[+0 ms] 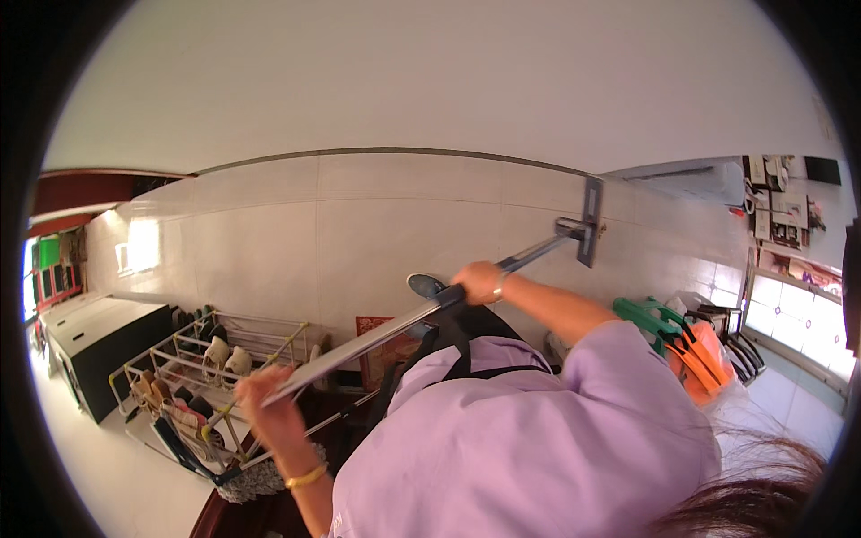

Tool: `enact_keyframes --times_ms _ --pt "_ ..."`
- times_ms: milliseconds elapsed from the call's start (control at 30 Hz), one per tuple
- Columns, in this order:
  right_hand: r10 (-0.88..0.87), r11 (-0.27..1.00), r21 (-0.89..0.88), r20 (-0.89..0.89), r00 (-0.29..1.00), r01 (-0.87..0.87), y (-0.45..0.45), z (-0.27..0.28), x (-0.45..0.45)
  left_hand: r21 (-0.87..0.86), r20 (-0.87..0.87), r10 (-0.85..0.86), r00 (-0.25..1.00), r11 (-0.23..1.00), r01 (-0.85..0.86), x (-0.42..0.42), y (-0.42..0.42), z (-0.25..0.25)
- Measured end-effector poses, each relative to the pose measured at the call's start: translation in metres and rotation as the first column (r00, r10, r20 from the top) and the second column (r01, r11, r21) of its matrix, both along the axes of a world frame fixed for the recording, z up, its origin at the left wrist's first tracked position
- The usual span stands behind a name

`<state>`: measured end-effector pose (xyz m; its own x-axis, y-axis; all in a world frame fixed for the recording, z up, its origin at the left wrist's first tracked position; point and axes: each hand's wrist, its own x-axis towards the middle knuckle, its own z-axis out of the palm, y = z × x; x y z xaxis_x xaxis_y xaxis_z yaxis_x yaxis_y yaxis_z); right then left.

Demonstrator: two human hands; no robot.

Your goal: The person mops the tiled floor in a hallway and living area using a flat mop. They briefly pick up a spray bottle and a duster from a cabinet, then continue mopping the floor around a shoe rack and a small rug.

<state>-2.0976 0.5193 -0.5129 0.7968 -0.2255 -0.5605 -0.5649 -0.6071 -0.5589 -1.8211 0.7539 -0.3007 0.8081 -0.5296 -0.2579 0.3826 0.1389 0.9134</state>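
A flat mop with a grey pole (377,339) slants across the view in front of my lilac shirt (525,430). My right hand (479,282), with a light-coloured bracelet at its wrist, is closed around the dark grip partway along the pole. Near the pole's upper end is my left hand (264,390), slightly blurred and wrapped around it; a gold-coloured bracelet shows on that wrist. The mop head (590,222), a narrow grey plate, lies on the pale tiled floor (390,228) beyond my right hand. One dark shoe (425,285) of mine shows beneath the pole.
A shoe rack (222,376) with several shoes stands at left, beside a black-and-white cabinet (111,336). A grey fluffy duster head (259,481) is below it. Behind my right arm are green plastic stools (646,316) and an orange bag (699,360). A white wall (430,81) borders the floor.
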Motion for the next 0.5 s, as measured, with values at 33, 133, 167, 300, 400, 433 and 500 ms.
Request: enact_keyframes --times_ms 33,133,167,300,400,433,500 --pt "0.019 1.000 0.016 0.072 0.997 -0.021 0.011 0.015 0.019 -0.021 0.044 0.022 0.999 1.000 -0.021 0.011 0.018 0.015" --pt "0.086 0.989 0.107 0.175 0.981 -0.106 0.047 0.040 0.072 -0.116 0.252 0.016 0.968 0.993 0.013 0.033 0.071 0.065" --pt "0.090 0.975 0.176 0.229 0.969 -0.132 0.053 0.076 0.091 -0.136 0.246 0.016 0.969 0.990 0.018 0.038 0.096 0.088" --pt "0.241 0.934 0.166 0.356 0.903 -0.315 0.105 0.110 0.144 -0.077 0.515 0.352 0.781 0.927 -0.367 0.040 0.173 0.150" --pt "0.318 0.892 0.152 0.460 0.829 -0.426 0.137 0.143 0.175 -0.162 0.616 0.371 0.695 0.923 -0.349 0.010 0.200 0.193" --pt "0.346 0.874 0.143 0.491 0.799 -0.465 0.151 0.152 0.186 -0.185 0.649 0.368 0.666 0.925 -0.331 -0.003 0.209 0.209" --pt "0.387 0.845 0.121 0.535 0.751 -0.521 0.177 0.164 0.208 -0.222 0.698 0.354 0.623 0.934 -0.282 -0.024 0.226 0.232"
